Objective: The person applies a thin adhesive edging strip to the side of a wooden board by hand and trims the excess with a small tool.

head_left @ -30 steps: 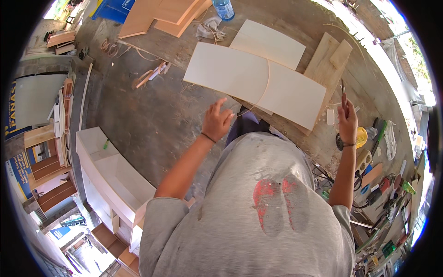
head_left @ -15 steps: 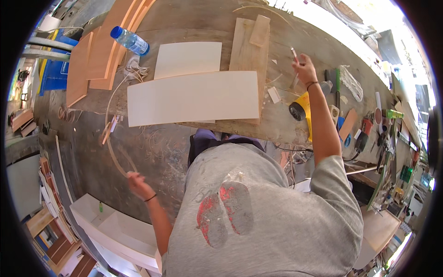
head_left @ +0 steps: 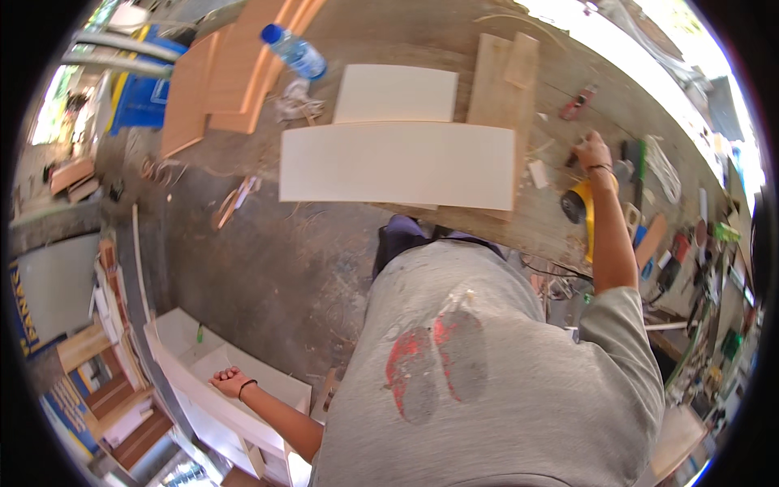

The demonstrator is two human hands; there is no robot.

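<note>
My right hand (head_left: 592, 152) is over the workbench with its fingers closed around a small dark item that I cannot make out. Just beyond it on the bench lies a red utility knife (head_left: 578, 102). Close to my right wrist is a yellow tool with a black round end (head_left: 574, 206). My left hand (head_left: 230, 381), its fingers curled and nothing showing in them, hangs over a white cabinet (head_left: 187, 333) at the lower left. A long white board (head_left: 398, 164) lies along the near edge of the bench, overlapping a second white panel (head_left: 398, 93).
Wooden boards (head_left: 491, 81) lie to the right of the white panels. A water bottle (head_left: 296, 53), a crumpled cloth (head_left: 296, 101) and brown boards (head_left: 235, 89) are at the far left. Several hand tools, among them a red power tool (head_left: 677, 260), crowd the right side.
The right hand has put the knife down on the bench and drawn back from it. The left hand has let go of the thin strip and moved down and left over the cabinet.
</note>
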